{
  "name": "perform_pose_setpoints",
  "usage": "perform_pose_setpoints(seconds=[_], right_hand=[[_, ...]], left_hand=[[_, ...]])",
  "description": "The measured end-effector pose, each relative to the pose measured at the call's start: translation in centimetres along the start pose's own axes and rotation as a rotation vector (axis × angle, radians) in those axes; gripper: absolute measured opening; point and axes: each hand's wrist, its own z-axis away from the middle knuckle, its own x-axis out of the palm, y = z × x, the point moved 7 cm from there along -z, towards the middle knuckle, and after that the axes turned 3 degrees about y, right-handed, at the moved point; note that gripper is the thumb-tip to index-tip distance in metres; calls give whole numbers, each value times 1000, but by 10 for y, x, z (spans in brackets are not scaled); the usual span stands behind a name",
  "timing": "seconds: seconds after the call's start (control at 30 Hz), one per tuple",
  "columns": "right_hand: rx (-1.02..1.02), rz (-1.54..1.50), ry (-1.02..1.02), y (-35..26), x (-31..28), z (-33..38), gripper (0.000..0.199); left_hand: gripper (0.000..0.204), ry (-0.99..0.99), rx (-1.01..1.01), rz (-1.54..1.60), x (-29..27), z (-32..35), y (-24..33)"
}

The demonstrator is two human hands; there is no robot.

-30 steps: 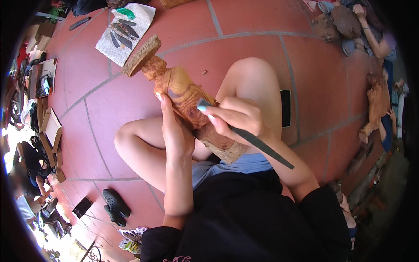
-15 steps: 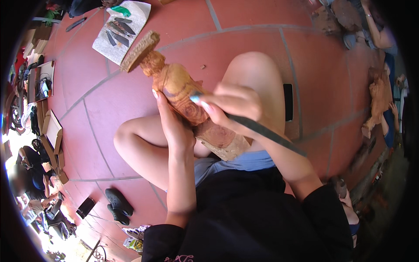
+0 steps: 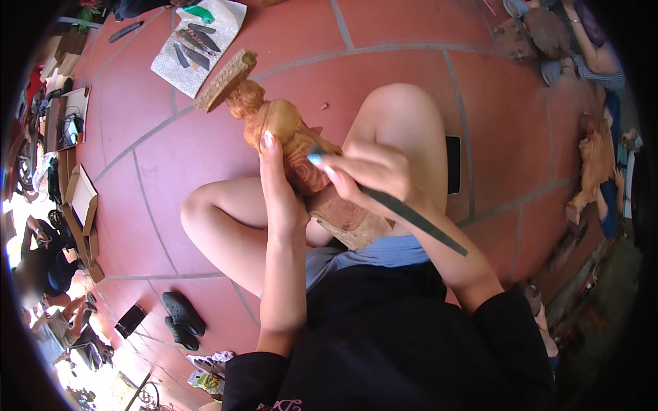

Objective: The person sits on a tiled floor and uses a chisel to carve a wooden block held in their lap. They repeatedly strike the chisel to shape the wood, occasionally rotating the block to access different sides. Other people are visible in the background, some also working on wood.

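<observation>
A carved wooden figure (image 3: 279,122) leans over my lap, with a rough flat slab at its far end and a squared block at its near end. My left hand (image 3: 279,195) is wrapped round its left side, the thumb lying up along the carved body. In my right hand (image 3: 377,168) is a dark, flat, slim carving tool (image 3: 418,222), pinched near its far end. That end meets the figure's middle, by my fingertips; its exact tip is hard to make out. The tool's tail reaches back over my right forearm.
Beyond the figure, a pale cloth (image 3: 229,24) bears several dark flat tools. A black phone-like slab (image 3: 454,164) lies beside my right knee. Dark clogs (image 3: 184,315) and a cardboard box (image 3: 83,198) are to the left. Another wooden carving (image 3: 595,157) is near people at right.
My left thumb has shifted up and inward onto the figure's body. The figure has turned slightly, and the tool's tail has swung a little nearer to me. My right hand keeps its pinch.
</observation>
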Motion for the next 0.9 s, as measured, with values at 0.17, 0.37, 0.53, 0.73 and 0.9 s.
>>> perform_pose_setpoints(seconds=[0.17, 0.37, 0.53, 0.73, 0.9], right_hand=[[-10, 94, -50, -5, -4, 2, 16], [35, 137, -89, -8, 0, 19, 15], [-57, 150, 5, -10, 3, -2, 17], [-30, 183, -63, -17, -2, 20, 20], [-16, 196, -42, -10, 2, 11, 21]], left_hand=[[63, -38, 8, 4, 4, -1, -1], [66, -22, -59, -8, 3, 5, 2], [69, -18, -56, 5, 2, 0, -7], [60, 28, -77, 50, 4, -1, 1], [69, 3, -87, -10, 4, -5, -6]])
